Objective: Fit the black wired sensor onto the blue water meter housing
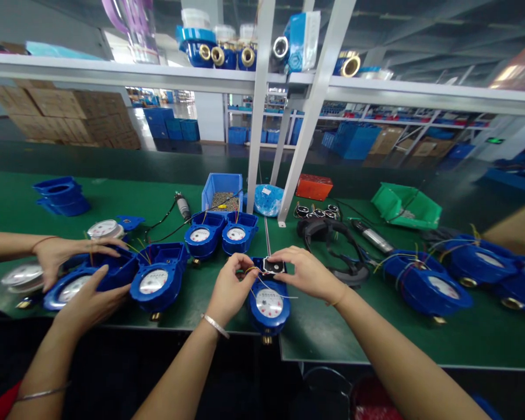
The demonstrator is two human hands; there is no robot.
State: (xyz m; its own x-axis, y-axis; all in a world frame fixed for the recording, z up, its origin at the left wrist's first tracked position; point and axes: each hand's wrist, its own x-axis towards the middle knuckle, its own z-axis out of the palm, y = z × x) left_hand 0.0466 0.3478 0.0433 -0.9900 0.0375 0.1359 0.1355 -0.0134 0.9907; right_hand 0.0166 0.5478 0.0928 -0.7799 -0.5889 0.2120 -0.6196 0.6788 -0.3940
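A blue water meter [269, 312] with a round white dial lies in front of me, its brass fitting toward the table's near edge. Above its open housing, a small black module [273, 266] with white edging is gripped between the thumb and fingers of my right hand [310, 273]. My left hand [231, 286] is closed in a pinch on thin wires [250, 270] at the module's left side. One pale wire stretches across the dial. Two more blue meters [200, 235] with open housings stand just behind my left hand.
On the left, a co-worker's hands [85, 297] handle another blue meter [72, 289]. Behind are a blue bin of screws [222, 195], an electric screwdriver [182, 206] and shelf posts [304, 111]. To the right lie black headgear [332, 251], a second screwdriver [373, 236], a green bin [406, 205] and wired meters [426, 286].
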